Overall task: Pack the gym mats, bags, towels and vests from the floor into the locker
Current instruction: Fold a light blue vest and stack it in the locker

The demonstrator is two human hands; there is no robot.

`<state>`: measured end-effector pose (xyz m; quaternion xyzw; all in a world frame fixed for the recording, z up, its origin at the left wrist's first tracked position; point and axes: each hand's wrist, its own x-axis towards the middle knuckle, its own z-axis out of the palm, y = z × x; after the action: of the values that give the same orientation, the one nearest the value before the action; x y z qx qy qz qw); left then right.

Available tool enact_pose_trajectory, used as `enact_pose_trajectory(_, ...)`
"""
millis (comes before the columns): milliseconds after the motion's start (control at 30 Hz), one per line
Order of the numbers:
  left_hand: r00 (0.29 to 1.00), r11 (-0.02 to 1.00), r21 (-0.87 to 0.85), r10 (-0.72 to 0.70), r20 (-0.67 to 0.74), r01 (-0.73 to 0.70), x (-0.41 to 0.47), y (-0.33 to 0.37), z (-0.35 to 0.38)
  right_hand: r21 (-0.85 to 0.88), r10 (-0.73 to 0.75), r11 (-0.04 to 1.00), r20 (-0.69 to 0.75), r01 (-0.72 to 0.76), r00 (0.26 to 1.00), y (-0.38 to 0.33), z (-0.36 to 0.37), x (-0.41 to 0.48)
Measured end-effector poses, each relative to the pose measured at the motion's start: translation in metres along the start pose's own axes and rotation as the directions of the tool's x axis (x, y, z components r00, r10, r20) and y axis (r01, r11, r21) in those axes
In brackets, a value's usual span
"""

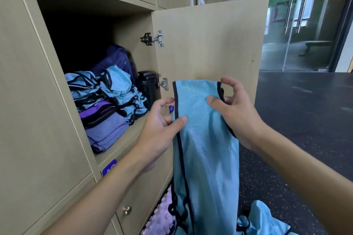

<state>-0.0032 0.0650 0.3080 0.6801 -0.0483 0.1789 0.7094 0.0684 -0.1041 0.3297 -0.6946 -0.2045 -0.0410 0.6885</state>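
A light blue vest with black trim (pixel 206 150) hangs folded lengthwise in front of the open locker (pixel 133 145). My left hand (pixel 162 126) pinches its left edge and my right hand (pixel 235 114) grips its upper right edge. Inside the locker lie several blue vests (pixel 112 89) on folded purple towels (pixel 107 129), with a dark blue bag (pixel 116 59) behind and a black box (pixel 147 84) to the right. On the floor below lie another blue vest (pixel 265 221) and a lilac bumpy mat (pixel 162 217).
The locker door (pixel 210 44) stands open to the right, just behind the held vest. Closed locker doors surround the open one. Dark speckled floor (pixel 305 120) stretches to the right, with glass partitions (pixel 298 34) beyond.
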Motion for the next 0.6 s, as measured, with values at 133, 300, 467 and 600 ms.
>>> enact_pose_trajectory(133, 0.999, 0.998, -0.048, 0.044, -0.025, -0.045, -0.002, -0.004, 0.003, 0.019, 0.022, 1.0, 0.081, -0.024, 0.996, 0.006, -0.002, -0.002)
enact_pose_trajectory(300, 0.981, 0.999, -0.049, 0.016, 0.192, -0.006, -0.008, -0.013, 0.007, -0.044, -0.017, 0.999, 0.031, 0.018, 0.999, 0.008, -0.001, 0.0)
enact_pose_trajectory(467, 0.98, 0.996, -0.084, 0.051, 0.192, -0.035, -0.007, -0.011, 0.008, -0.048, 0.008, 0.999, -0.039, -0.01, 0.999, 0.011, -0.008, 0.003)
enact_pose_trajectory(600, 0.991, 0.991, -0.059, 0.126, 0.053, -0.122, -0.002, -0.01, 0.009, 0.013, 0.081, 0.996, 0.138, -0.083, 0.987, 0.014, -0.012, -0.001)
